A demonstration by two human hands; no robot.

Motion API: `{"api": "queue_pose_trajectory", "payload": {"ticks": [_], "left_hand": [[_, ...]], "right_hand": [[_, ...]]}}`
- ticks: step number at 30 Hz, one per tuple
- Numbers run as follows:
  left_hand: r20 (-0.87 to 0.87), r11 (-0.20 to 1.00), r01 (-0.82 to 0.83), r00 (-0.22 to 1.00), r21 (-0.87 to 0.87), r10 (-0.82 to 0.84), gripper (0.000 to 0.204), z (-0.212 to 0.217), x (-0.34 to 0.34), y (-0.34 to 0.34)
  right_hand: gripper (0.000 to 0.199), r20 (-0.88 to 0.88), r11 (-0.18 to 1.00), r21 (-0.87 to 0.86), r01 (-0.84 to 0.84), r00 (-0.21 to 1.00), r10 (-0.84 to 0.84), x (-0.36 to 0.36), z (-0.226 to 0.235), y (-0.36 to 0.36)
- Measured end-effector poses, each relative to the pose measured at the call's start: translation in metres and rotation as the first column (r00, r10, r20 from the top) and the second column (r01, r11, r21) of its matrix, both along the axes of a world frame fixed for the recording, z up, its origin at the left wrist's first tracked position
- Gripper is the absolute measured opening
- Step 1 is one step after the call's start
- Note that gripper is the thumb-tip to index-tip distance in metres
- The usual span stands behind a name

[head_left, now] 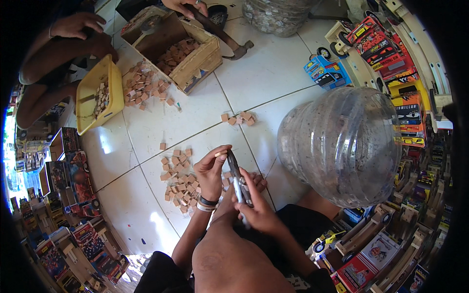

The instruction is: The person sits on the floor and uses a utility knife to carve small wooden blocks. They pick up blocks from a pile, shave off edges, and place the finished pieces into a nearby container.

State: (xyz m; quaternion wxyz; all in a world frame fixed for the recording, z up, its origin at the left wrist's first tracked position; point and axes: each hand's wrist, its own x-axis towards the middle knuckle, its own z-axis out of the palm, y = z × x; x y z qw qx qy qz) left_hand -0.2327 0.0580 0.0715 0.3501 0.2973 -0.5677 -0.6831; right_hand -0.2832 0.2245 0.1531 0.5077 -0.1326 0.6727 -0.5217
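Gleaming steel pliers [238, 178] nipping small pale wooden peg [221, 154]

The small piece pinched in the left hand [211, 172] was too tiny to tell. The right hand [257, 210] hid the pliers' [238, 178] handles.

white tiled floor [273, 73] carries scattered wooden blocks [178, 178], a yellow tray [115, 80], a cardboard box [205, 58].
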Motion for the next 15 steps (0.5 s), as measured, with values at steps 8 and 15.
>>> {"api": "queue_pose_trajectory", "payload": {"ticks": [8,15], "left_hand": [[0.217,0.977,0.078,0.975,-0.198,-0.034,0.017,0.003,0.002,-0.007],[0.216,0.995,0.08,0.972,0.065,-0.092,0.023,0.014,0.0,-0.013]], "right_hand": [[0.082,-0.779,0.961,0.259,-0.1,0.566,0.27,0.017,-0.035,-0.003],[0.087,-0.688,0.993,0.097,-0.073,0.716,0.119,0.013,-0.021,-0.006]]}}
